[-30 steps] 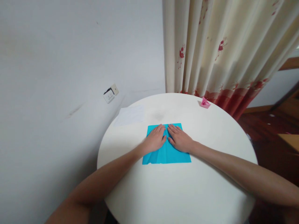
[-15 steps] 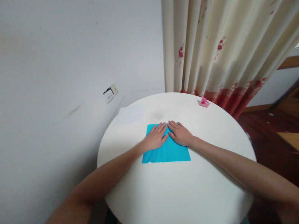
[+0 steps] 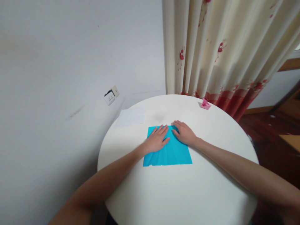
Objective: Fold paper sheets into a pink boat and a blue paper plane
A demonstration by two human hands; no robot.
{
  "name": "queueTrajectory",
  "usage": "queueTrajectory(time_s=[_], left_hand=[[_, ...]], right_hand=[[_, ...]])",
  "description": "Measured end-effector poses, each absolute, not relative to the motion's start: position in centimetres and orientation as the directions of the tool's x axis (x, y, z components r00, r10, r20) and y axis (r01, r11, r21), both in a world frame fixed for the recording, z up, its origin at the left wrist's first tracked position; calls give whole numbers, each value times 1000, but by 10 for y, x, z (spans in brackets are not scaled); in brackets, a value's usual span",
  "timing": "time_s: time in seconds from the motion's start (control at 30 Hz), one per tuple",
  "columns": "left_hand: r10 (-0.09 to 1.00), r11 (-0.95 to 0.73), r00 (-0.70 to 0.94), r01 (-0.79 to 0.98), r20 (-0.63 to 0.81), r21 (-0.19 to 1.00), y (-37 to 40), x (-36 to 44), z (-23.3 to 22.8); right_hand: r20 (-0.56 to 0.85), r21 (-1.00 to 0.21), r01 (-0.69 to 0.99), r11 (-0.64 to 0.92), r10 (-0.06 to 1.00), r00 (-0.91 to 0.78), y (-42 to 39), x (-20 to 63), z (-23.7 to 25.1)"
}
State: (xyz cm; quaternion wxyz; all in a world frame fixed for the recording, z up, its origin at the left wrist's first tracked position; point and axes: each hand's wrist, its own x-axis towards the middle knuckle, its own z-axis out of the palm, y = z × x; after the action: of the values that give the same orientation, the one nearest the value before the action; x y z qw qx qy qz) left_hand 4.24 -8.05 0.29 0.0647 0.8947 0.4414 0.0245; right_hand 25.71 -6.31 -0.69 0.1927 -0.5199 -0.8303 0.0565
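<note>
- Left hand (image 3: 156, 141) lies flat, fingers fanned, on the creased blue paper sheet (image 3: 174, 154).
- Right hand (image 3: 186, 133), fingers together and thumb apart, covers the sheet's far right corner.
- The sheet lies on the round white table (image 3: 178, 193).
- Beyond: white paper (image 3: 132, 116) left, pink folded-paper figure (image 3: 205, 105) right, near the curtain (image 3: 213, 47).

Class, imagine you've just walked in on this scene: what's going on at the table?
A person has both hands on a creased blue sheet lying on a round white table. The left hand lies spread over its left side, while the right hand is at its far right corner, fingertips reaching past the far edge. Beyond the sheet, a white paper lies toward the left and a small pink folded-paper piece sits near the rim at the right.
</note>
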Motion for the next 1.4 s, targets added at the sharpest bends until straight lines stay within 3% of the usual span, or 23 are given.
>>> queueTrajectory(time_s=[0.2,0.43,0.63,0.9,1.03,1.13,1.23,1.4], left_hand=[[789,-608,614,780,8,147,-80,40,1],[789,-610,615,779,18,147,-82,39,2],[794,-602,608,783,13,155,-81,38,1],[798,-595,602,788,-1,158,-79,37,3],[811,-578,585,795,23,184,-80,38,2],[824,-563,564,803,54,196,-79,38,-1],[823,-565,566,802,57,193,-79,38,-3],[828,-554,559,806,40,208,-78,39,-2]], right_hand=[[338,-420,833,360,914,-225,-50,274,1],[222,-481,846,231,965,-137,-48,291,10],[174,-466,837,286,957,-231,-60,282,15],[290,-717,618,322,944,-155,-47,288,-4],[342,-772,517,369,928,-151,-50,281,-6],[360,-744,537,398,916,-180,-60,273,-2],[388,-639,615,462,884,-261,-69,266,3],[410,-394,582,711,703,-582,-78,261,8]])
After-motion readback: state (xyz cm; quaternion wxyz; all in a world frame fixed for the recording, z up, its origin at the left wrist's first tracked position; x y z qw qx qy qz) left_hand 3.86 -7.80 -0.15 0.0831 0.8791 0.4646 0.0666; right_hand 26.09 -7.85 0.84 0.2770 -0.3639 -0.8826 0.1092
